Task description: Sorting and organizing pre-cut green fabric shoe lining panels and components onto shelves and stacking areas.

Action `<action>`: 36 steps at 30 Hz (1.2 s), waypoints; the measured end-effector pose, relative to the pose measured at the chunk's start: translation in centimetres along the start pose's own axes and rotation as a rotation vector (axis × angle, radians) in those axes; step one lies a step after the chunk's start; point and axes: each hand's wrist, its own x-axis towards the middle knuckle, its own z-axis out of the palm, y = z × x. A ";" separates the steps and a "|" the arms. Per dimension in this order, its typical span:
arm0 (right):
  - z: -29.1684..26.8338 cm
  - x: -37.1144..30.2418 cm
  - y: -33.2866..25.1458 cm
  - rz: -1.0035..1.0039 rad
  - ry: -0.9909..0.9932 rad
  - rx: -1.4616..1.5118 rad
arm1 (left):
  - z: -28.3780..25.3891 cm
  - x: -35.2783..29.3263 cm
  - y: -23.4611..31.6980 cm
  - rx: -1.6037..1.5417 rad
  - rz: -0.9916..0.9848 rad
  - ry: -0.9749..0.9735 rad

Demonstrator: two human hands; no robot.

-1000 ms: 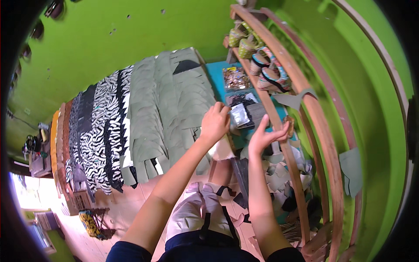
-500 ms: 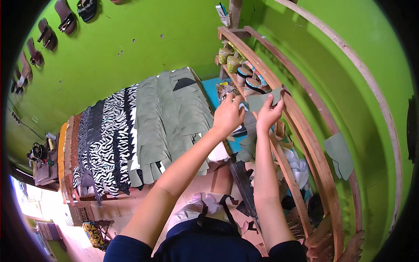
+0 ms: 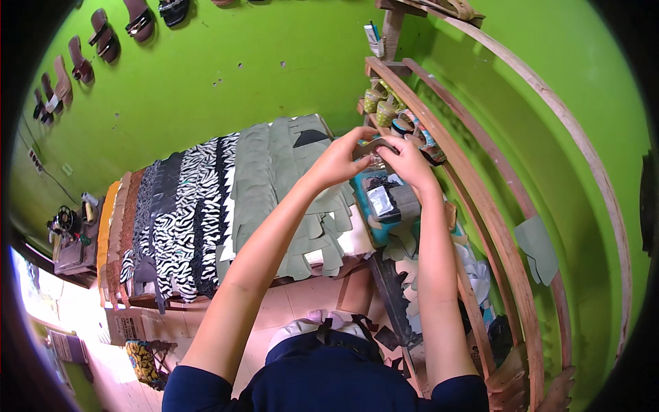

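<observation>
My left hand (image 3: pixel 338 162) and my right hand (image 3: pixel 410 162) are raised together in front of the wooden shelf. Their fingertips meet on a small grey-green cut piece (image 3: pixel 374 146), pinched between both hands; most of it is hidden by my fingers. Just beyond the hands stand small jars (image 3: pixel 379 108) on the shelf rail (image 3: pixel 480 199). Below the hands lies a teal tray (image 3: pixel 364 221) with packets and scraps. To the left, rows of olive-green cut pieces (image 3: pixel 271 182) cover the table.
Zebra-print pieces (image 3: pixel 192 216), dark, brown and orange strips lie further left on the table. Sandals (image 3: pixel 89 48) hang on the green wall. A sewing machine (image 3: pixel 65 221) stands far left. One green piece (image 3: pixel 539 240) sticks to the right wall. Scraps pile under the shelf.
Both hands have risen from the table's edge and tray toward the shelf rail and drawn together, carrying the cut piece up between the fingertips.
</observation>
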 end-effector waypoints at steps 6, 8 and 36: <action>4.8 -2.4 3.3 0.278 0.023 0.525 | -1.3 -6.6 -5.9 -0.029 -0.419 -0.091; 6.4 -4.6 7.3 0.436 0.038 0.561 | -0.7 -8.8 -7.4 -0.129 -0.562 -0.093; 20.2 -8.1 16.5 0.414 0.212 -0.304 | 3.6 -17.7 -19.1 0.280 -0.974 0.024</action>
